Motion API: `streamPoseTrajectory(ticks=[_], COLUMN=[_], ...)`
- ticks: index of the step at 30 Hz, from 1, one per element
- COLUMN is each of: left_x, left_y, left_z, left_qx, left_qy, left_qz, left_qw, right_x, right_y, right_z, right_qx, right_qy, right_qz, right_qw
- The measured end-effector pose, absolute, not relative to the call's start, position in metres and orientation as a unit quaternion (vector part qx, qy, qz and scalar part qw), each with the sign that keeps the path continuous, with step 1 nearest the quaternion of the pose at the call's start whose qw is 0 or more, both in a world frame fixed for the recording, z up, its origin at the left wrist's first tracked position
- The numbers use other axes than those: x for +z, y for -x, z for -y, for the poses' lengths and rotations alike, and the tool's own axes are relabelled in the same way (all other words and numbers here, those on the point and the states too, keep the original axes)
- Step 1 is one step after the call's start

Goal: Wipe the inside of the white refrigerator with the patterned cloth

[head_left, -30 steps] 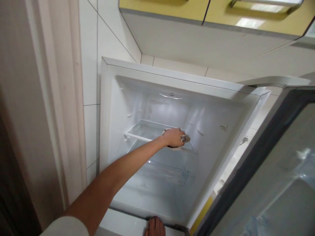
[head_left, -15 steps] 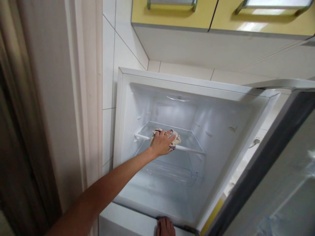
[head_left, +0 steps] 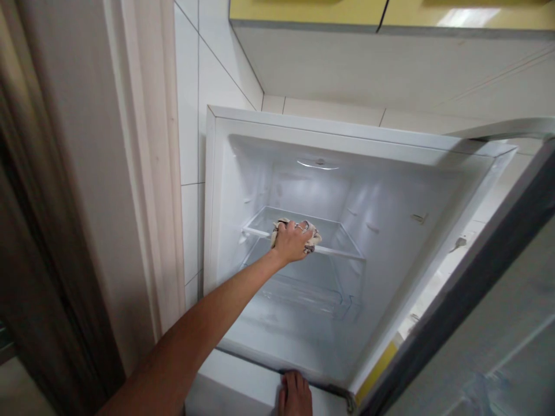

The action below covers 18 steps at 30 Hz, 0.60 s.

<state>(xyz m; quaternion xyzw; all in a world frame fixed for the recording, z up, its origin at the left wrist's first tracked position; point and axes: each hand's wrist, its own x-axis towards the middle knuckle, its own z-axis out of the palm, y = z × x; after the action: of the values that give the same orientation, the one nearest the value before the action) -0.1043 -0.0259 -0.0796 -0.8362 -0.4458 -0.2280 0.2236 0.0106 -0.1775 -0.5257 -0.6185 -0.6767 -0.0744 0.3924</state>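
My left hand (head_left: 291,240) reaches into the open refrigerator (head_left: 347,132) with its fingers closed over a crumpled, patterned cloth (head_left: 313,236). Cloth and hand are pressed against the white front edge of a glass shelf (head_left: 340,252), near its middle. Much of the cloth is hidden under my fingers. Lower down, my right hand (head_left: 296,394) rests its fingers on the white ledge (head_left: 247,372) below the refrigerator opening, holding nothing that I can see.
On the right the refrigerator door (head_left: 489,300) stands open. A clear plastic bin or drawer (head_left: 303,294) sits below the shelf. Yellow cabinets (head_left: 303,13) hang above. A pale door frame (head_left: 151,162) runs close along the left. A plug (head_left: 458,242) shows behind the door.
The view has shifted slightly, so the cabinets show less. My left hand with the cloth stays at about the same part of the shelf edge. My right hand stays on the ledge.
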Motion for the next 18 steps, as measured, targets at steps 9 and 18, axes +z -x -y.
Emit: streamPoseTrajectory(ticks=[9,18], left_x=[-0.077,-0.059], left_y=[0.092,0.107], left_z=[0.024,0.015], left_qx=[-0.22,-0.202], left_qy=[0.836,0.843], left_qz=[0.461,0.48], left_qw=[0.203,0.135], right_x=[-0.511,-0.501], right_y=[-0.015,-0.024], right_z=[0.198,0.202], right_qx=[-0.023,0.052], right_qy=[0.596,0.59], right_qz=[0.684,0.7], right_qw=[0.419,0.4])
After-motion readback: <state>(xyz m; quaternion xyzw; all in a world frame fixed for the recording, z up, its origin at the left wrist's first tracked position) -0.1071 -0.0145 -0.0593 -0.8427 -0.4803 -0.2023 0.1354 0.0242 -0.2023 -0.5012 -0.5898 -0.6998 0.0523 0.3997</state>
